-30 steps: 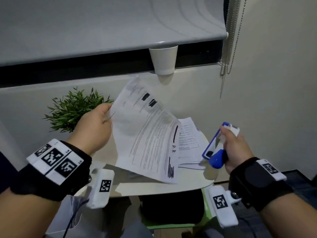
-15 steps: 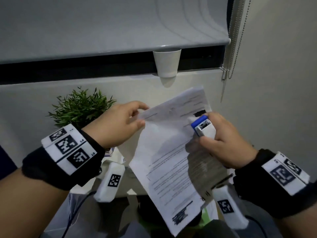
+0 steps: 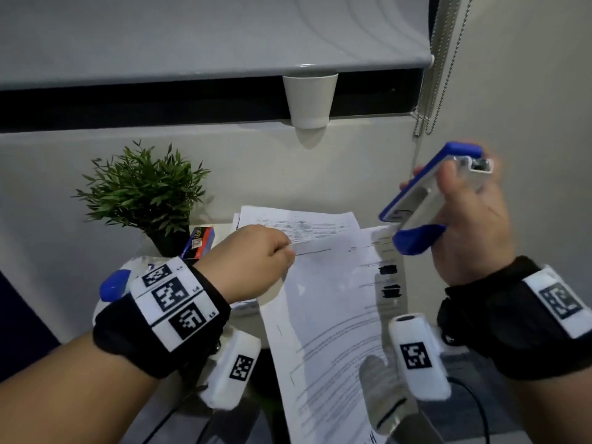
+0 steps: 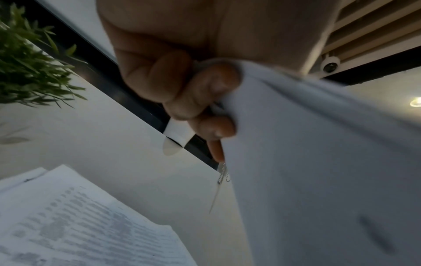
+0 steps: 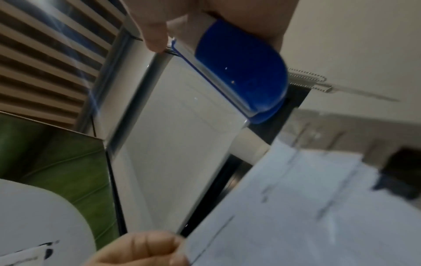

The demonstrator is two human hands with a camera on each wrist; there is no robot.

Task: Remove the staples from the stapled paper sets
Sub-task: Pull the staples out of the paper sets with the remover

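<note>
- White printed paper set (image 3: 323,318), several sheets thin and floppy, hanging in the air over the small round white table (image 3: 253,328), top edge pinched at its left corner, lower part drooping toward the viewer.
- Pinched by left hand (image 3: 253,261): thumb above, curled fingers (image 4: 205,86) under the corner, sheets bunched between them in the left wrist view.
- Likely light and limp; bends and tears easily at the stapled corner, so best held close to the staple, flat and taut, not by the far edge. Staple itself too small and blurred to locate.
- Blue-and-white stapler with metal body (image 3: 429,193) raised up and right of the sheets, clear of the top edge, wrapped by right hand (image 3: 471,216), thumb across its side, fingers curled behind.
- Judged step: tool lifted off the page, between bites; unclear whether this set's staple is out.
- Second stack of printed white sheets (image 3: 298,222) lying flat on the table behind the held set.
- Beyond: small green potted plant (image 3: 144,190), red-and-blue little box (image 3: 200,241) beside its pot, white paper cup (image 3: 310,100) on the sill under the grey roller blind (image 3: 192,36).
</note>
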